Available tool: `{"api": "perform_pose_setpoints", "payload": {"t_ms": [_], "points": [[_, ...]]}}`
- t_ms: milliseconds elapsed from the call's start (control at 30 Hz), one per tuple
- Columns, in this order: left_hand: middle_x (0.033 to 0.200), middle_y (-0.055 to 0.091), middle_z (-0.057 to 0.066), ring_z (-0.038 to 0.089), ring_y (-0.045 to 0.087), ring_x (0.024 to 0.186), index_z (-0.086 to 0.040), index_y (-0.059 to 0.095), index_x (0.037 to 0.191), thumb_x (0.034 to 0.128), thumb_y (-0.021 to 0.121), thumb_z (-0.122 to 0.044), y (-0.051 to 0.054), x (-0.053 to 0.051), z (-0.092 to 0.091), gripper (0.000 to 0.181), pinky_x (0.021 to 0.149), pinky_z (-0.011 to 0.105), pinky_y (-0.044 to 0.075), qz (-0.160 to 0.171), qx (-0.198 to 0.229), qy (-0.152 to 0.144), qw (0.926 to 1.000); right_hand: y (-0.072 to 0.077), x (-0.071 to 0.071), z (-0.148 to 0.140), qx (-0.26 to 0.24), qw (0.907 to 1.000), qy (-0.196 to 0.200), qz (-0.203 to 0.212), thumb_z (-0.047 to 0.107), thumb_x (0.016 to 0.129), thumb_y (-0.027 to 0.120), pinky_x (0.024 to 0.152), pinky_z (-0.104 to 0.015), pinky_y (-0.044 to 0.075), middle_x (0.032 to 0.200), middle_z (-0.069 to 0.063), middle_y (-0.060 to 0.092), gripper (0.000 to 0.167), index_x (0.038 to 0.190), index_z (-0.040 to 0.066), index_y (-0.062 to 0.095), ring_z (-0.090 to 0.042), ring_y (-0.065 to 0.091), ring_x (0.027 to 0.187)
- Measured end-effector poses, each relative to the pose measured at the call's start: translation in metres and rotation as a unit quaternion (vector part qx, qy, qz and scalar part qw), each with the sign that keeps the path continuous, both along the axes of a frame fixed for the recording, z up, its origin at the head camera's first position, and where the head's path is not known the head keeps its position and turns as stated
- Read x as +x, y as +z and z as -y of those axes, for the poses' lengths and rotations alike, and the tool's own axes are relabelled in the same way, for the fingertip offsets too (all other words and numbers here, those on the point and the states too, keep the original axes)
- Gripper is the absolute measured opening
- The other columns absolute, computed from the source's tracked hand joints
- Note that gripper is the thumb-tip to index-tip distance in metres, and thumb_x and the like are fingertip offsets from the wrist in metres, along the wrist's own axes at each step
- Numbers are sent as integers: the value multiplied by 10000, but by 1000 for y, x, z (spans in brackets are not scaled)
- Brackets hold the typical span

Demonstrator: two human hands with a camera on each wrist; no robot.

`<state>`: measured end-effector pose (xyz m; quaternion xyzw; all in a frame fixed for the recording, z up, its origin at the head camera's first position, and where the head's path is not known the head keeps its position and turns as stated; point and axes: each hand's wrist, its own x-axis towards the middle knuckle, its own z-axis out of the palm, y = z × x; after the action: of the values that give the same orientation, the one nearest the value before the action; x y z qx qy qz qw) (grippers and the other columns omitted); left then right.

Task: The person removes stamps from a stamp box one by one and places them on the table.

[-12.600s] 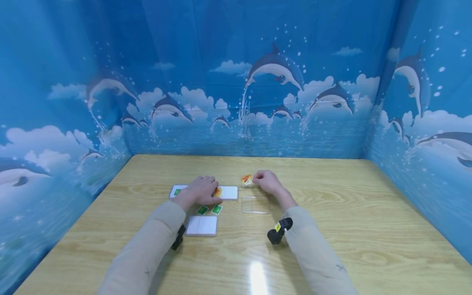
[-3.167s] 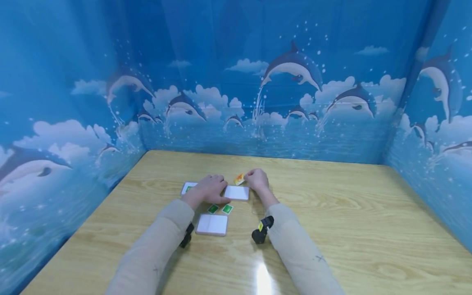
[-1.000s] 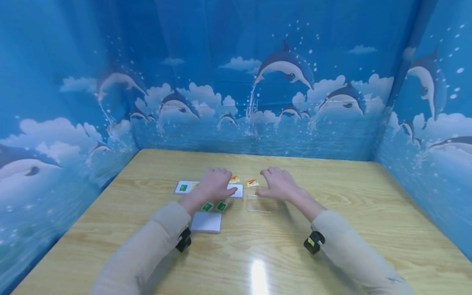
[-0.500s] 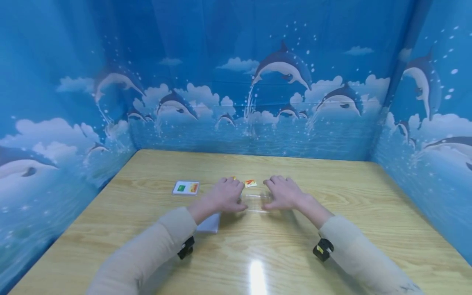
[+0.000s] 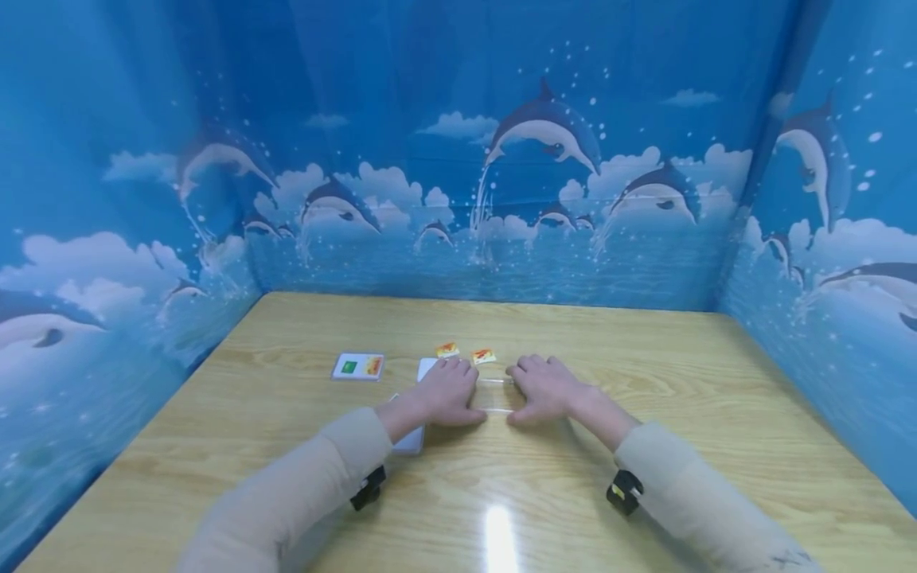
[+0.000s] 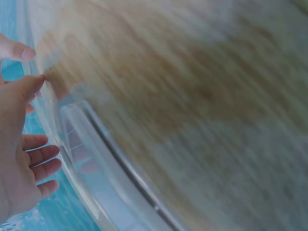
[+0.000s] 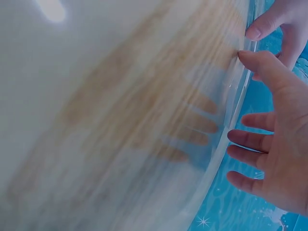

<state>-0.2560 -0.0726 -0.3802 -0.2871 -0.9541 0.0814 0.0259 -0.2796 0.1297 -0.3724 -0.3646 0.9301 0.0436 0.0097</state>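
My left hand [image 5: 447,390] and right hand [image 5: 548,390] are at opposite ends of a clear plastic case part [image 5: 494,411] lying on the table. In the head view, each hand's fingers reach its far edge and the thumb lies at its near edge. The left wrist view has the left hand [image 6: 21,139] beside a clear rim. From the right wrist view, the right hand's thumb [image 7: 257,55] touches a clear edge. Two small cards with orange pictures, a left one [image 5: 447,350] and a right one [image 5: 483,356], lie just beyond the hands.
A white case [image 5: 358,366] with a green square and an orange picture lies to the left. Another white piece [image 5: 426,366] and a near white case [image 5: 411,442] are partly covered by my left hand and arm. A dolphin-print curtain [image 5: 458,263] borders the wooden table [image 5: 645,382].
My right hand, which pinched an orange picture card, has let it go. The left hand has come off the white piece and moved right. Both hands have come down on the clear case part.
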Motion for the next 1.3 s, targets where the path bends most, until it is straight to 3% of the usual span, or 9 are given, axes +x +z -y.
{"api": "perform_pose_setpoints", "payload": {"t_ms": [167,367,667,1033,1300], "points": [[1035,535,78,213,484,985,-41,559,1073,821,522,-625,-1,-2,1,638,937,358,381,22,2,-6,10000,0,1,2,52,9999,-9,113,572,742,618,897,-485,406,1148,-111,527,770,1278,32,501,-257,488,1048],[1017,521,74,210,462,974,-34,578,1101,829,498,-634,-1,-4,0,664,940,361,376,53,-126,-41,9999,1,1,1,-3,9994,-66,345,547,754,636,886,-483,415,1125,-108,523,714,1243,37,535,-250,492,1024],[938,472,37,192,427,931,-83,604,994,829,500,-630,-2,-6,-3,581,934,361,363,128,-180,-67,9997,-2,-2,1,-247,9984,110,487,492,759,671,796,-407,448,1033,-66,516,593,1149,54,582,-220,493,956],[1084,527,64,201,442,1015,-72,568,1145,798,509,-673,-1,-9,-3,696,991,385,343,161,-260,-141,9994,1,-5,1,-219,9988,403,156,483,739,684,860,-415,437,1124,-91,533,644,1188,33,575,-228,491,1027],[1129,539,80,228,455,1074,-56,551,1147,744,595,-621,4,-10,0,696,1013,421,327,25,109,-43,9999,6,-3,4,-503,9968,588,-209,449,730,695,882,-431,434,1159,-105,528,663,1213,18,553,-246,481,1065]]}}
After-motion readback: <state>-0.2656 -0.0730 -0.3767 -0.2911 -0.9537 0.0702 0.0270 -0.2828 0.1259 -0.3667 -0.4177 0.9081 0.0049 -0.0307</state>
